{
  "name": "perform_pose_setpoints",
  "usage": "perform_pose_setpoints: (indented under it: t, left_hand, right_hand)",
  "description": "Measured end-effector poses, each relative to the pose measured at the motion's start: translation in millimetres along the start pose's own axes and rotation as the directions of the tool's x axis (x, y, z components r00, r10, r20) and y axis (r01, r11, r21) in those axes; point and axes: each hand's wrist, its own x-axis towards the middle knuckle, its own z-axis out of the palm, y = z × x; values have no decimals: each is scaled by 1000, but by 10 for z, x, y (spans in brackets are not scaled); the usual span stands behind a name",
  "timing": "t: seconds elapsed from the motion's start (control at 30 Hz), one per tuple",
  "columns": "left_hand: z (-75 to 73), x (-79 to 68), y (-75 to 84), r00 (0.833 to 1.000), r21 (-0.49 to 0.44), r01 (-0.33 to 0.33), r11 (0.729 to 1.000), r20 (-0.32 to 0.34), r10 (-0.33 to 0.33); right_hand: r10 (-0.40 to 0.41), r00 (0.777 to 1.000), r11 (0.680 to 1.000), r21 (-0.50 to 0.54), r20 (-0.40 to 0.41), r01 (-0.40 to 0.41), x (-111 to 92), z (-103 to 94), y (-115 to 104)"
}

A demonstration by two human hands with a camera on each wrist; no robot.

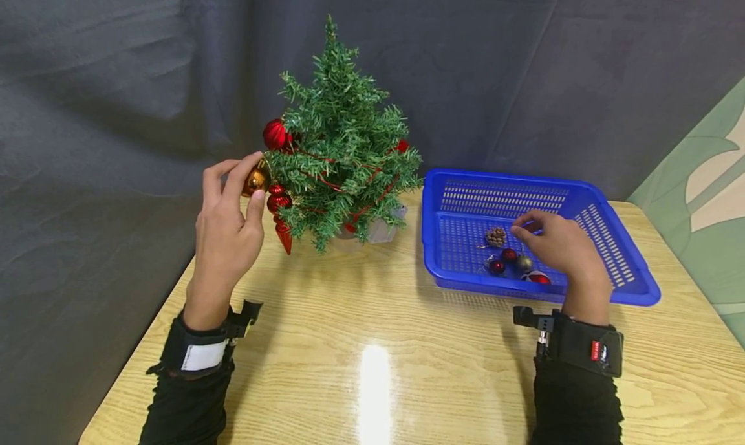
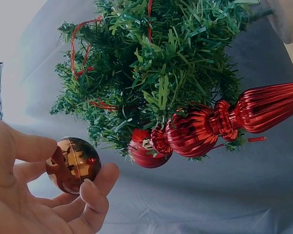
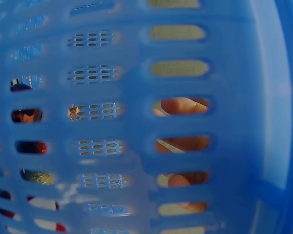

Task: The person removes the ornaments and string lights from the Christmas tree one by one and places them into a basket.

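At the tree's left side, my left hand [image 1: 224, 222] grips a shiny gold ball ornament [image 2: 74, 165] between thumb and fingers. It hangs beside the small green Christmas tree [image 1: 349, 141]. Just right of the ball, a long red finial-shaped ornament [image 2: 195, 131] hangs from a branch, and a red ridged ball [image 1: 276, 134] sits above. My right hand [image 1: 555, 241] hovers over the blue basket [image 1: 631, 264], fingers loosely bent with nothing seen in them. Its fingertips are close to a pinecone [image 1: 496, 237]. In the right wrist view the basket wall hides most of that hand.
In the basket lie two dark red balls [image 1: 509, 255], a gold-green ball [image 1: 524, 262] and a red-and-white ornament [image 1: 538, 277]. Red strings [image 1: 332, 185] loop among the branches. A dark grey curtain [image 1: 465, 76] hangs behind the wooden table [image 1: 326, 341].
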Motion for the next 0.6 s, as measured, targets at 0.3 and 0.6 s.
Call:
perform_pose_setpoints:
  t: [0.3,0.6]
  left_hand:
    - [1,-4,11,1000,35,8,999,-3,-8]
    - [-11,-9,33,998,13,52,999,-39,-52]
  right_hand:
    - [-5,1000,1000,-1,1,5,6,-4,-3]
    - [6,1000,1000,-1,9,-6,0,-10,-12]
